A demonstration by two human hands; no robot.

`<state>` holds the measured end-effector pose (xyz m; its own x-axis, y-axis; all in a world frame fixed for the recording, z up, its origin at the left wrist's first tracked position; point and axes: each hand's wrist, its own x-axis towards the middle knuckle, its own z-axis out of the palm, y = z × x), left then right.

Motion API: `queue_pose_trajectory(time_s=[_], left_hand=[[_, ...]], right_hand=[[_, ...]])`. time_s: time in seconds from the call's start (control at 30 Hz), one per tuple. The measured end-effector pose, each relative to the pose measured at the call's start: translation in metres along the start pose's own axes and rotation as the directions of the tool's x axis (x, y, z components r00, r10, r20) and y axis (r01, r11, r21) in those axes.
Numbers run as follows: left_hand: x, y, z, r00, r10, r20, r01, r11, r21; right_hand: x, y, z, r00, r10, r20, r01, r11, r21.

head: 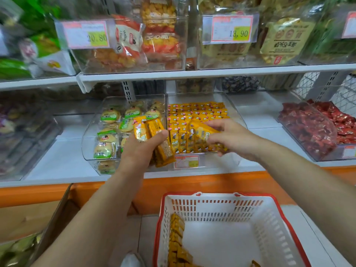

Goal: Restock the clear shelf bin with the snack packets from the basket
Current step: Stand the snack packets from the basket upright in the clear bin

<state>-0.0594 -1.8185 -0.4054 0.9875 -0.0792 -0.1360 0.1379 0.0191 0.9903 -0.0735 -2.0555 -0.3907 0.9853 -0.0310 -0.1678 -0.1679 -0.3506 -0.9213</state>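
Left hand (pixel 142 150) curls round a bundle of yellow snack packets (pixel 152 130), apparently three or four. Right hand (pixel 232 137) pinches one packet (pixel 200 130) above the clear shelf bin (pixel 236 110). Others lie in the basket (pixel 217 211).

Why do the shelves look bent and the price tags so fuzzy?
Head view: the wide lens bends the shelf edge near the borders; the price tag is washed out and soft; the right hand and its yellow packet look motion-blurred; the basket looks sharper.
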Motion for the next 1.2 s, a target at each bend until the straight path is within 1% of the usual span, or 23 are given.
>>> queue_pose_trajectory(time_s=[0.07, 0.13, 0.17, 0.23, 0.33, 0.4, 0.53, 0.6, 0.7, 0.77, 0.83, 0.87, 0.9, 0.93, 1.0, 1.03, 1.07, 1.1, 1.17, 1.2], left_hand=[[0.003, -0.001, -0.01, 0.999, 0.005, -0.04, -0.005, 1.0, -0.013], [0.005, -0.002, -0.018, 0.999, 0.005, -0.053, -0.005, 1.0, -0.003], [0.006, -0.003, -0.021, 0.999, 0.008, -0.053, -0.008, 1.0, 0.007], [0.007, -0.005, -0.027, 0.999, 0.015, -0.052, -0.015, 1.0, 0.017], [0.01, -0.007, -0.031, 0.999, 0.022, -0.05, -0.021, 1.0, 0.017], [0.011, -0.008, -0.032, 0.998, 0.023, -0.054, -0.022, 1.0, 0.019], [0.014, -0.009, -0.032, 0.998, 0.011, -0.058, -0.01, 1.0, 0.015], [0.015, -0.01, -0.03, 0.998, 0.005, -0.068, -0.004, 1.0, 0.018], [0.015, -0.009, -0.026, 0.998, -0.013, -0.066, 0.014, 1.0, 0.023], [0.015, -0.009, -0.023, 0.997, -0.033, -0.065, 0.033, 0.999, 0.005], [0.014, -0.009, -0.018, 0.996, -0.061, -0.064, 0.06, 0.998, -0.021], [0.014, -0.01, -0.015, 0.996, -0.073, -0.055, 0.072, 0.997, -0.029], [0.014, -0.01, -0.01, 0.996, -0.08, -0.04, 0.079, 0.996, -0.032], [0.013, -0.01, -0.003, 0.996, -0.087, -0.021, 0.087, 0.996, -0.037], [0.009, -0.011, 0.013, 0.994, -0.103, 0.035, 0.105, 0.993, -0.063], [0.007, -0.011, 0.022, 0.992, -0.11, 0.063, 0.114, 0.991, -0.072], [0.003, -0.011, 0.031, 0.99, -0.121, 0.08, 0.127, 0.989, -0.081], [-0.001, -0.011, 0.04, 0.987, -0.135, 0.088, 0.143, 0.986, -0.089], [-0.008, -0.012, 0.056, 0.982, -0.155, 0.106, 0.165, 0.981, -0.099], [-0.011, -0.012, 0.062, 0.981, -0.156, 0.119, 0.167, 0.981, -0.096]], right_hand=[[0.025, -0.01, 0.006, 0.992, -0.106, -0.073, 0.085, 0.967, -0.239], [0.048, -0.016, 0.016, 0.967, -0.218, -0.128, 0.135, 0.874, -0.467], [0.059, -0.017, 0.021, 0.96, -0.252, -0.126, 0.149, 0.834, -0.531], [0.079, -0.015, 0.034, 0.961, -0.269, -0.071, 0.175, 0.783, -0.597], [0.102, -0.009, 0.055, 0.966, -0.258, 0.03, 0.2, 0.667, -0.717], [0.112, -0.002, 0.066, 0.965, -0.258, 0.047, 0.204, 0.625, -0.754], [0.12, 0.015, 0.077, 0.962, -0.269, 0.054, 0.205, 0.574, -0.793], [0.122, 0.023, 0.079, 0.959, -0.275, 0.069, 0.219, 0.564, -0.796], [0.12, 0.027, 0.076, 0.963, -0.26, 0.069, 0.215, 0.587, -0.78], [0.11, 0.021, 0.07, 0.968, -0.25, 0.029, 0.184, 0.623, -0.76], [0.089, 0.013, 0.061, 0.948, -0.313, -0.049, 0.187, 0.677, -0.712], [0.075, 0.009, 0.056, 0.928, -0.363, -0.086, 0.224, 0.728, -0.648], [0.058, 0.007, 0.052, 0.915, -0.386, -0.116, 0.268, 0.797, -0.541], [0.039, 0.005, 0.049, 0.918, -0.378, -0.124, 0.302, 0.865, -0.401], [0.0, 0.007, 0.047, 0.945, -0.323, -0.047, 0.313, 0.937, -0.154], [-0.017, 0.009, 0.048, 0.956, -0.294, 0.006, 0.294, 0.954, -0.062], [-0.031, 0.012, 0.05, 0.96, -0.278, 0.028, 0.279, 0.96, -0.017], [-0.041, 0.014, 0.051, 0.96, -0.28, 0.011, 0.28, 0.959, -0.033], [-0.048, 0.02, 0.049, 0.942, -0.321, -0.096, 0.306, 0.941, -0.147], [-0.048, 0.022, 0.047, 0.931, -0.335, -0.146, 0.311, 0.936, -0.162]])
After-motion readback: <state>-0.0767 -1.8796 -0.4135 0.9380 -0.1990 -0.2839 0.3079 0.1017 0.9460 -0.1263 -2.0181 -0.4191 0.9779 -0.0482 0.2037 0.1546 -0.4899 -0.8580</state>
